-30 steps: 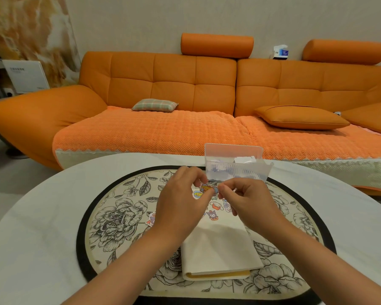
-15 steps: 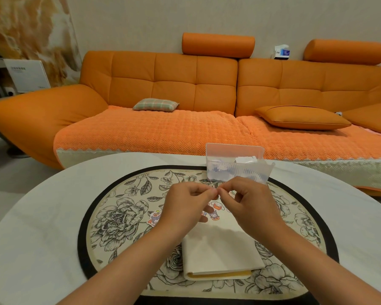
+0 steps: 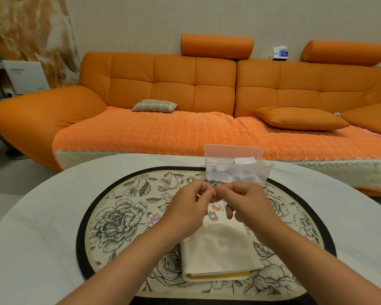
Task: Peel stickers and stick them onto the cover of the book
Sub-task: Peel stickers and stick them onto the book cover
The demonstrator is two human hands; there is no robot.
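The left hand (image 3: pixel 185 209) and right hand (image 3: pixel 245 204) met over a tiny sticker (image 3: pixel 214 193), fingers (image 3: pixel 204 190) clamped on it, probably to peel its backing. Just below lay the book (image 3: pixel 220 249), cover up on the table (image 3: pixel 42 216), ready for it.

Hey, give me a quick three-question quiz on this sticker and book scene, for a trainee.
1. True or false: the book lies closed on the flowered mat.
2. What are the left hand and right hand doing? A) pinching a small sticker together over the book B) lying flat on the mat C) lifting the book
3. Fill in: one loose sticker lies on the mat to the ___ of the book.
Key: 1 true; 2 A; 3 left.
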